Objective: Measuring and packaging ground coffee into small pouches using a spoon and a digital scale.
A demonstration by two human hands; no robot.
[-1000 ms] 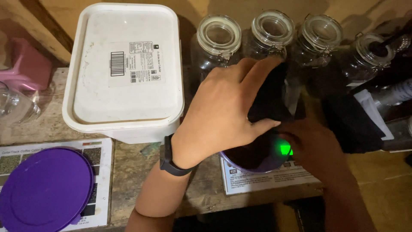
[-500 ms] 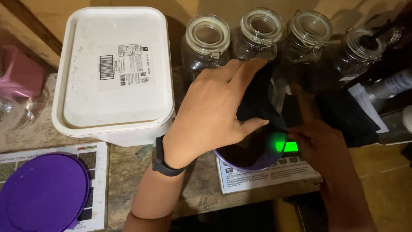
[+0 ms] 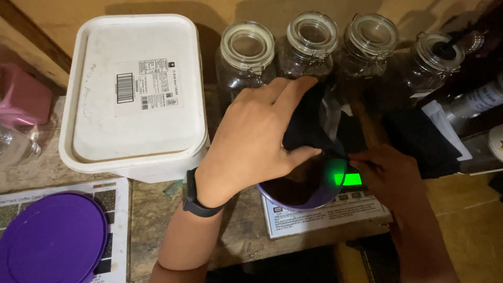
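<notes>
Clearly the left hand (image 3: 257, 147) has its fingers (image 3: 293, 91) curled tight around a black pouch (image 3: 309, 128), tipped above the purple bowl (image 3: 301, 188) (on a green-lit scale (image 3: 348, 181)); the right hand (image 3: 393, 181) pinches the pouch's lower edge.

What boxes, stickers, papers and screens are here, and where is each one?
White tub: back left, rounded rectangle, lidded.
Sticker: on its lid, white with black barcode.
Screen: between the hands, glowing green.
Printed sheet: front left, under purple lid.
</notes>
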